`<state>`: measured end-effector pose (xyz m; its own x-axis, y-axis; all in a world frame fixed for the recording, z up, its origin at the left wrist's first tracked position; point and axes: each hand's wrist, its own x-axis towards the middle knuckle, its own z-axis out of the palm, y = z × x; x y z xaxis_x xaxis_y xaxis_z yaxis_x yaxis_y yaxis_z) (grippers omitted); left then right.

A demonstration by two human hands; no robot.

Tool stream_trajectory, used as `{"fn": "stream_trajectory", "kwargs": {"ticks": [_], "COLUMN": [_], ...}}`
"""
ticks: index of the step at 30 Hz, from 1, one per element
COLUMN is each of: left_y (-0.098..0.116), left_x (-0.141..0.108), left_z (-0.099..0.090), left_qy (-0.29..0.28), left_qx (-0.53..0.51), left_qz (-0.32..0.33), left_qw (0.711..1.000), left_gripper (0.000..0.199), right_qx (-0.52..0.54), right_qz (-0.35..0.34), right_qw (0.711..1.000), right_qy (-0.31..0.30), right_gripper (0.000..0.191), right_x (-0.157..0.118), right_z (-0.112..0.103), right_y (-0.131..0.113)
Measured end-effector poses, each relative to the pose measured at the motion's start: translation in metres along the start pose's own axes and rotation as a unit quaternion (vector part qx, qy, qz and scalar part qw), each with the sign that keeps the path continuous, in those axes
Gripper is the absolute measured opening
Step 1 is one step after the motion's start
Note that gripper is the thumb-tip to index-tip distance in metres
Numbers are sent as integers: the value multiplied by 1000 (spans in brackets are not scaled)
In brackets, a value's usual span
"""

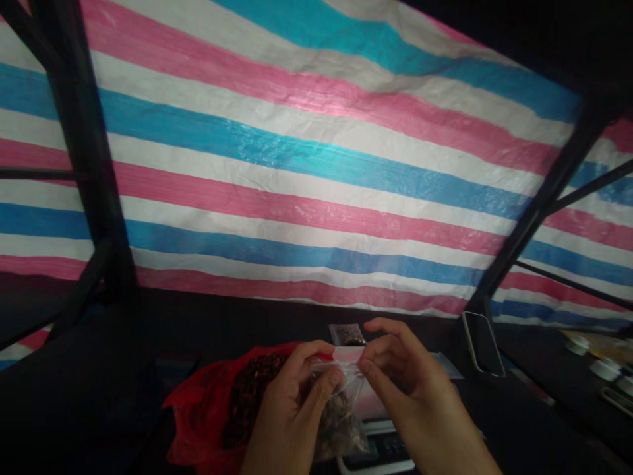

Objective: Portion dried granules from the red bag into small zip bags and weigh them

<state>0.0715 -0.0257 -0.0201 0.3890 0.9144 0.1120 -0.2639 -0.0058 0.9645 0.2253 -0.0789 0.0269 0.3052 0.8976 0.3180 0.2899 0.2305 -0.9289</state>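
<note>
My left hand (291,409) and my right hand (408,382) meet low in the view, each pinching one side of the top edge of a clear plastic zip bag (339,415). The bag's mouth sits between my fingertips, and dark, crumbly contents fill its lower part. Just behind my left hand lies an open red plastic bag (198,415) holding a heap of dark brown pieces (250,399). A small packet of dark material (349,334) lies beyond my fingers.
Under the hands is a white electronic device with dark buttons (380,452), possibly a scale. A phone (483,343) lies on the black table (534,402) to the right, with small white cups (606,368) farther right. A striped tarp (297,178) and black metal frame bars (84,132) stand ahead.
</note>
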Motion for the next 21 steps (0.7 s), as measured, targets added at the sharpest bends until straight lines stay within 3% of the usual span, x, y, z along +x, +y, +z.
{"fn": "stream_trajectory", "kwargs": {"ticks": [4,7,10,14,21], "left_y": [1,1,1,3,6], "left_x": [0,1,3,1,0], "left_z": [0,-1,-2,-3,-5], "left_qy": [9,14,-16,-70,-39], "left_qx": [-33,-30,-35,-23,-21], "left_qz": [11,9,3,3,10], "left_qw": [999,999,999,997,999], "left_gripper": [33,33,28,16,21], "right_qx": [70,109,132,124,82], "right_qz": [31,45,33,17,38], "right_qw": [997,993,991,991,996], "right_qy": [-16,-13,15,40,25], "right_gripper": [49,45,44,44,58], "right_x": [-6,-7,-6,-2,-1], "right_z": [13,18,16,12,24], "right_y": [3,8,15,17,8]}}
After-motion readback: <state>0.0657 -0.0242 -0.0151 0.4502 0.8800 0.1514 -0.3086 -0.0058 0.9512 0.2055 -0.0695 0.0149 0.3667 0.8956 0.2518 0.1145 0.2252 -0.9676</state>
